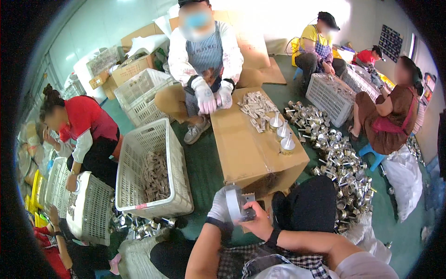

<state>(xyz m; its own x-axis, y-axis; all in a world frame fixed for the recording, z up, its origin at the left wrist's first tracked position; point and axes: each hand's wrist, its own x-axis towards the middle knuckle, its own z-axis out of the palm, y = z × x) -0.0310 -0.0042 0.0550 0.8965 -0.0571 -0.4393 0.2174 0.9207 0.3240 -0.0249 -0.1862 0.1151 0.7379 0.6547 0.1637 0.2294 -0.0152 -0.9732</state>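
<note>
In front of my lap, both hands are closed on a round, pale grey, band-like piece (235, 203), possibly a tape roll. My left hand (218, 210), in a light glove, grips its left side. My bare right hand (259, 224) pinches a small dark part (249, 214) at its right side; the exact kind is unclear. Just beyond stands a brown cardboard box (237, 149). Upon it lie a pile of small flat pale pieces (257, 105) and several funnel-like metal cups (287, 145) with upright spouts.
Left of the box, a white plastic crate (188, 195) holds many flat strips (156, 179). Metal cups (344, 179) cover the floor at right. Opposite me sits a gloved co-worker (209, 60); others sit at left and right. A white sack (403, 179) stands far right.
</note>
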